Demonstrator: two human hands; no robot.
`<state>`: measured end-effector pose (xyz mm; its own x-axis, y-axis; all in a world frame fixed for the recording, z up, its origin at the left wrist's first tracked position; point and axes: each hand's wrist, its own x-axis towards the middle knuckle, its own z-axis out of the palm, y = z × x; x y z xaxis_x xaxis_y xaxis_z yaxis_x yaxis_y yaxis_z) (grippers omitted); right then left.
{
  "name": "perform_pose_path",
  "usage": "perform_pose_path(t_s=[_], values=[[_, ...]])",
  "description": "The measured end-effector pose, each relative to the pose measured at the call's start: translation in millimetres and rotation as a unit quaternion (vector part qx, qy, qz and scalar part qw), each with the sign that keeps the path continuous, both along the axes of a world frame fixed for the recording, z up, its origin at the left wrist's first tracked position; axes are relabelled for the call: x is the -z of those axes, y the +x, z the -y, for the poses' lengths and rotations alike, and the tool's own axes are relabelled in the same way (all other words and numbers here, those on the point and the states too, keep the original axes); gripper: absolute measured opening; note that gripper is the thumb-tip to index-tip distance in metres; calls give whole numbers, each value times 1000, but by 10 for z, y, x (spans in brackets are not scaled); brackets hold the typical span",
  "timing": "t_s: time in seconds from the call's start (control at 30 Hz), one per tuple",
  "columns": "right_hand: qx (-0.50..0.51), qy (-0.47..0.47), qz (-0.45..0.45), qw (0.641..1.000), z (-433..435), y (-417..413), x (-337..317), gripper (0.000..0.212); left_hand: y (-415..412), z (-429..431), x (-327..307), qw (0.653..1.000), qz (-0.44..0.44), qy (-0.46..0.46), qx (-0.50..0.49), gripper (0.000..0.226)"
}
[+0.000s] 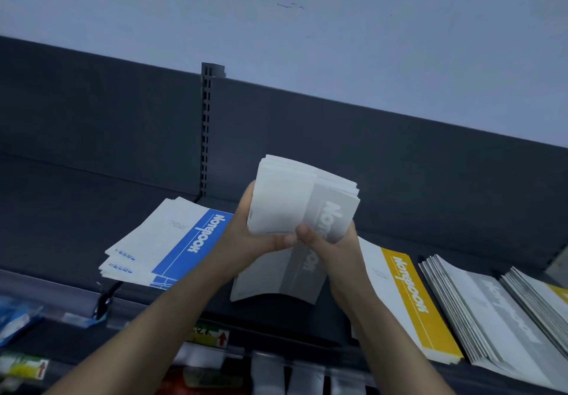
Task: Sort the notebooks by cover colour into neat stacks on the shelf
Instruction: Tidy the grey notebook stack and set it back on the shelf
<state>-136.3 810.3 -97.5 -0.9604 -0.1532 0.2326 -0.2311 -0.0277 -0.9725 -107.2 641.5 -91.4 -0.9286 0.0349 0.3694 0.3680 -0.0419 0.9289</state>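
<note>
Both hands hold a bundle of grey-banded notebooks [295, 198] tilted up above the dark shelf [76, 241]. My left hand [246, 241] grips its left and lower edge; my right hand [325, 241] grips its lower right corner, thumb on the cover. Under the hands lies a grey-banded notebook [276, 278] flat on the shelf. A small stack of blue-banded notebooks [172, 241] lies to the left. To the right lies a yellow-banded stack [408, 299], then a fanned grey-banded pile [491, 311].
At the far right another fanned pile [541, 299] shows a yellow corner. The shelf's dark back panel [92, 118] has a slotted upright [206, 130]. Price labels [212, 338] run along the front rail. Packaged goods [15, 318] lie lower left.
</note>
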Motion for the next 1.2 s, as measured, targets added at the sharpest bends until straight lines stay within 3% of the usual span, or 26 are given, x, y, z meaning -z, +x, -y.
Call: perform_pose_path(t_s=[0.17,0.53,0.7,0.77,0.9,0.97,1.07,1.2], values=[[41,-22,3,999,37,14,62,89,4,50,55,999,37,-22,11,81],[47,-40,-4,998,-14,-33,197,86,-151,67,241,998,44,-39,-10,94],[43,0,16,999,-20,-32,366,79,-149,120,482,991,93,-89,-21,93],[47,15,13,999,-29,-52,370,74,-153,107,494,985,107,-119,-59,88],[61,59,5,996,-67,-104,249,55,-168,-4,267,967,119,-170,-152,51],[64,64,14,996,-84,-122,156,47,-179,-35,145,960,145,-174,-166,43],[65,99,51,992,-86,-173,86,51,-202,-40,45,954,198,-165,-152,49],[67,175,101,977,-71,-239,146,72,-201,-43,63,925,261,-233,-150,61]])
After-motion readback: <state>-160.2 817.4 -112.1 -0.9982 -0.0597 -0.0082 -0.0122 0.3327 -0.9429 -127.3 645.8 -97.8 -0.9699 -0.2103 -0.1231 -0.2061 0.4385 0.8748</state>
